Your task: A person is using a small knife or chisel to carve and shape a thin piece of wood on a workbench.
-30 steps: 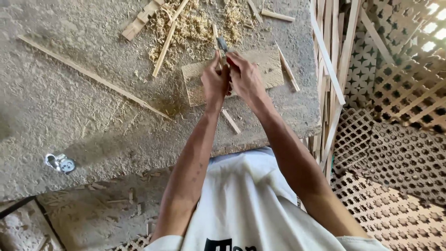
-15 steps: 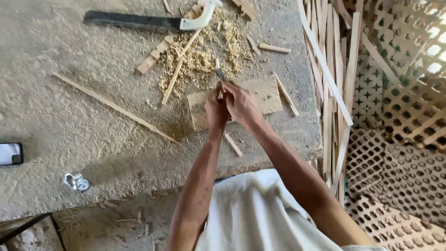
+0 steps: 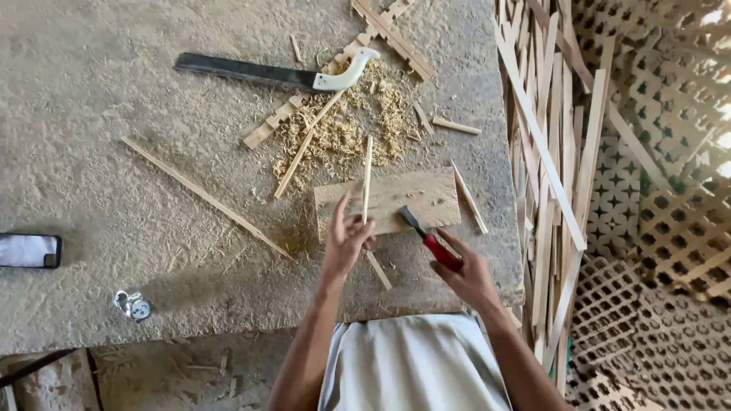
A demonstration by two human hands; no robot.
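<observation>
My left hand (image 3: 346, 242) pinches the lower end of a thin wooden stick (image 3: 366, 176), which stands up over a flat wooden block (image 3: 403, 199) on the workbench. My right hand (image 3: 466, 274) grips a chisel with a red handle (image 3: 426, 234); its dark blade points toward the block's near edge. The two hands are apart, one on each side of the block's near edge.
A machete with a white handle (image 3: 274, 74) lies across a pile of wood shavings (image 3: 346, 129). Loose wooden strips (image 3: 202, 194) lie about. A phone (image 3: 29, 250) and a small metal ring piece (image 3: 133, 304) sit at left. Bundled slats (image 3: 552, 167) and lattice panels (image 3: 678, 228) stand at right.
The hands, held together over the block before, have parted: the right one with the chisel dropped to the lower right, the left one holds the stick. The view has shifted, showing machete and phone.
</observation>
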